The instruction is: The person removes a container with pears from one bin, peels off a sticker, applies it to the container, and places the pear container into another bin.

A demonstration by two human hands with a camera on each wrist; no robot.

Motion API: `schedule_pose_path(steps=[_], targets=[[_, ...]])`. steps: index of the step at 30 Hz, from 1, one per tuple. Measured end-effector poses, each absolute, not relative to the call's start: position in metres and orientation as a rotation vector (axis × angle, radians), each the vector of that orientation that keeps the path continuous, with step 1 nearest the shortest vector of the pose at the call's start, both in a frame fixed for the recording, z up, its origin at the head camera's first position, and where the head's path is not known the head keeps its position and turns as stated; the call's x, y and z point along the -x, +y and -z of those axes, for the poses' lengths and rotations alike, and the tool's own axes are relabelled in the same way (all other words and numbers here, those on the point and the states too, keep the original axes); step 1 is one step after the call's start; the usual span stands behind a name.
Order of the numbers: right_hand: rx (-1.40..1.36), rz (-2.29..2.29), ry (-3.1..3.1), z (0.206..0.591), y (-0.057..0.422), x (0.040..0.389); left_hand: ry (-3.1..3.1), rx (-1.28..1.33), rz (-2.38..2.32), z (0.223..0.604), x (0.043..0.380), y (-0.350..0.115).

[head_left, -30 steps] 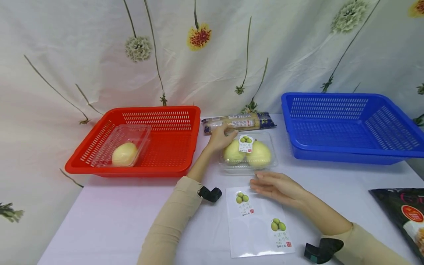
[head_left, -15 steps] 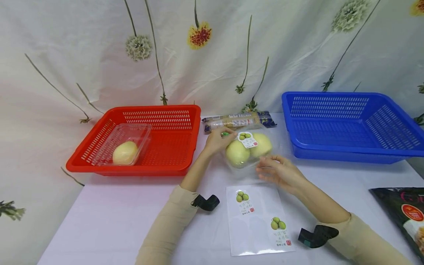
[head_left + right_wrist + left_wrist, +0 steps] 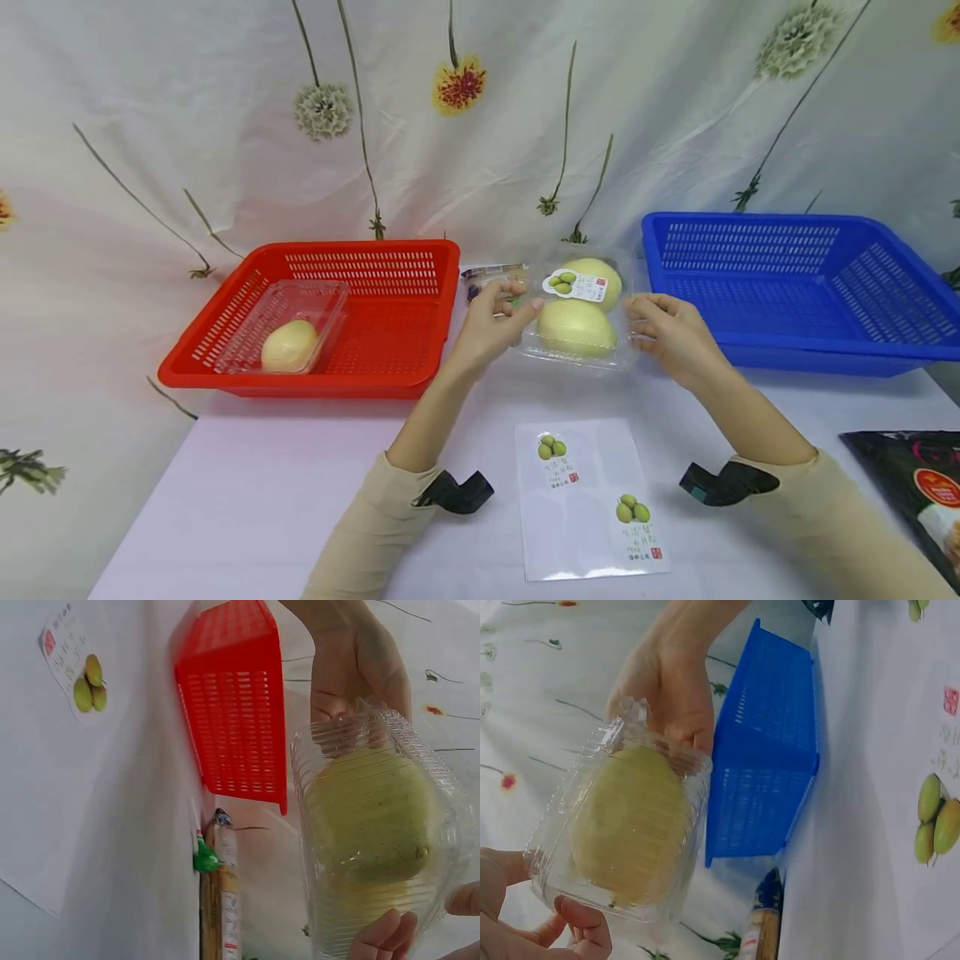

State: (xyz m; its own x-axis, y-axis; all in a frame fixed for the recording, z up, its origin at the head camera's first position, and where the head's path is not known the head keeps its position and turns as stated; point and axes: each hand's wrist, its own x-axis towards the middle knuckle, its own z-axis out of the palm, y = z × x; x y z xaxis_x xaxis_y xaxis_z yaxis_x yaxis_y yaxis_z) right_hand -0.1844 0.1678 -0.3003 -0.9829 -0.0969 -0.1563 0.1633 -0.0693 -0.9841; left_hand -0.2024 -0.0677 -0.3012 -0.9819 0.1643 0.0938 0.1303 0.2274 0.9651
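A clear plastic clamshell box (image 3: 622,360) with two pale yellow-green pears (image 3: 576,327) inside is held up above the table. Its lid carries a white sticker (image 3: 574,285) printed with green fruit. My left hand (image 3: 491,329) pinches one side of the box, thumb on the near face. On the opposite side my right hand (image 3: 675,337) grips the edge with thumb and fingers. Both wrist views show the box (image 3: 630,825) raised between the two hands. Below it lies a white sticker sheet (image 3: 577,500) with two fruit labels left on it.
At the left stands a red basket (image 3: 390,385) with another clear box (image 3: 330,292) holding one pear (image 3: 289,346). A blue basket (image 3: 795,354) is at the right. Packs of noodles (image 3: 495,279) lie behind the held box. A black bag (image 3: 918,492) sits at the right edge.
Both hands have lifted the box of pears off the table and turned it, so the pears now sit one behind the other. The right hand has moved up from the sticker sheet onto the box.
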Motion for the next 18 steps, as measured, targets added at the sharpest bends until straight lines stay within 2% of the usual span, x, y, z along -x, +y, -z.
schedule_pose_path(steps=[7,12,18], targets=[[-0.128,2.237,2.08,0.278,0.192,0.196,2.22,-0.39,-2.149,0.289,0.192,-0.036],[-0.217,2.105,2.249,0.268,0.211,0.207,2.14,-0.424,-2.273,0.284,0.196,-0.007],[-0.225,2.333,2.12,0.265,0.236,0.218,2.157,-0.464,-2.322,0.279,0.204,0.028]])
